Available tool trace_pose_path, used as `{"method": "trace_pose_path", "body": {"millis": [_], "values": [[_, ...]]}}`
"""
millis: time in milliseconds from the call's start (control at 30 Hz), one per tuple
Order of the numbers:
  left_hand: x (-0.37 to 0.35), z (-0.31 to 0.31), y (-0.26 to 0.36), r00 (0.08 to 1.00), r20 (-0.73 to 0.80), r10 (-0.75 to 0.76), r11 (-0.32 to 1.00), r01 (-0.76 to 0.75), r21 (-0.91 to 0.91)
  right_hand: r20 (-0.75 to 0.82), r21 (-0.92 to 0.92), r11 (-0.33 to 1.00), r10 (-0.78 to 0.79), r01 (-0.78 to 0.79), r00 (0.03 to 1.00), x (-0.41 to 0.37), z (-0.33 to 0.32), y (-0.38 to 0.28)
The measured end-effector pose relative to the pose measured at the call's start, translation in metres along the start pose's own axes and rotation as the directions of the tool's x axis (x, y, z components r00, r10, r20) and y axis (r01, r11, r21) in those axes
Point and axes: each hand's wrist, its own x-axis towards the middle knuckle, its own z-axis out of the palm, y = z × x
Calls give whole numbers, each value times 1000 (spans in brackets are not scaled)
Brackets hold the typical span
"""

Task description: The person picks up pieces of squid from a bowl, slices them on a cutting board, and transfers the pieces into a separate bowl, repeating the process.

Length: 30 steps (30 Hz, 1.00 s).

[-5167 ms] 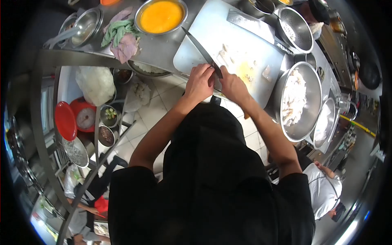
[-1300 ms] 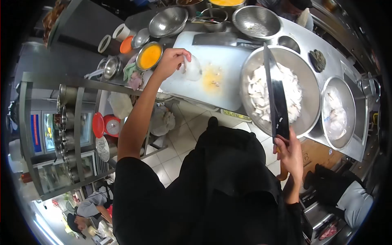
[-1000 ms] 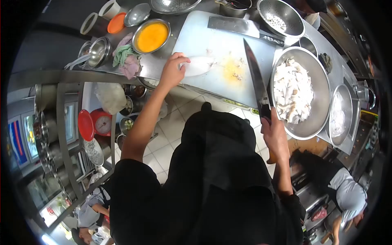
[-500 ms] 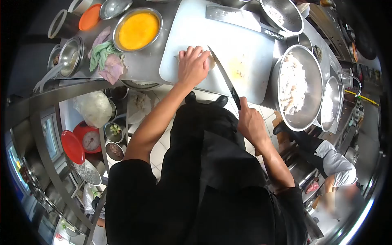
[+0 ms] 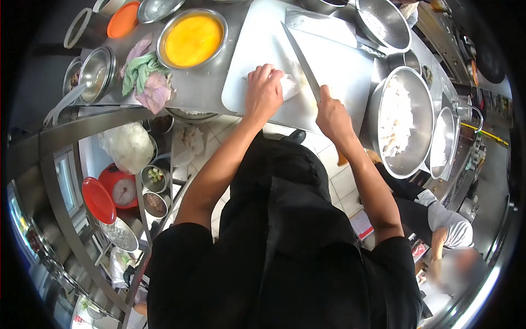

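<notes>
My right hand is wrapped round the handle of a long knife. The blade points away from me across the white cutting board. Left of the blade, my left hand rests with curled fingers on a whitish piece of food, and part of that piece is hidden under the fingers. The exact kind of food cannot be made out. A broad cleaver lies flat at the board's far edge.
A large steel bowl with pale cut pieces stands to the right, beside a smaller bowl. On the left are a bowl of yellow liquid, crumpled cloths and stacked bowls. Another person works at lower right.
The knife and my right hand have moved forward, away from my body, and the blade lies farther up the board. More of the whitish piece shows beside my left hand. The view has shifted slightly.
</notes>
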Motion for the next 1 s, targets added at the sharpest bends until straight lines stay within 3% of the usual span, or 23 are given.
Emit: {"method": "trace_pose_path", "body": {"millis": [100, 167, 300, 367, 433, 500, 633, 700, 733, 867, 900, 1000], "values": [[2, -1, 3, 999, -32, 1, 999, -2, -38, 58, -61, 997, -38, 42, 998, -33, -21, -15], [3, 0, 3, 1000, 15, 25, 997, -26, 77, 172, -112, 992, -39, 59, 984, -52, -24, -19], [4, 2, 4, 999, 17, 28, 994, -29, 101, 271, -76, 996, 63, -44, 961, -80, -28, -23], [3, 1, 3, 999, 43, 7, 996, -11, 86, 272, -54, 997, 60, -47, 961, -71, -16, -25], [1, 1, 4, 999, 36, 16, 995, -19, 96, 126, 21, 998, -53, 50, 991, -41, 13, -21], [4, 2, 3, 999, 6, 37, 992, -37, 118, 101, 89, 993, -80, 71, 992, 1, 35, -17], [-2, 7, -5, 1000, -26, -11, 1000, 12, 19, 87, 135, 980, -155, 143, 984, 22, 21, -5], [0, -2, -8, 999, -29, -40, 998, 39, -40, -49, 186, 973, -127, 134, 991, 13, 17, 11], [3, -10, -6, 1000, -23, 8, 999, -9, -38, 21, 171, 984, -58, 53, 998, 9, 9, 13], [3, -27, -5, 992, 107, 74, 997, -70, -45, 103, 121, 993, -24, 12, 994, -28, -14, -2], [7, -25, -6, 992, 92, 88, 995, -83, -55, 61, -8, 1000, -17, 17, 998, -38, -13, -12], [5, -21, -9, 984, 154, 88, 996, -88, -8, 174, 44, 999, -15, 8, 985, -51, -13, -27]]}}
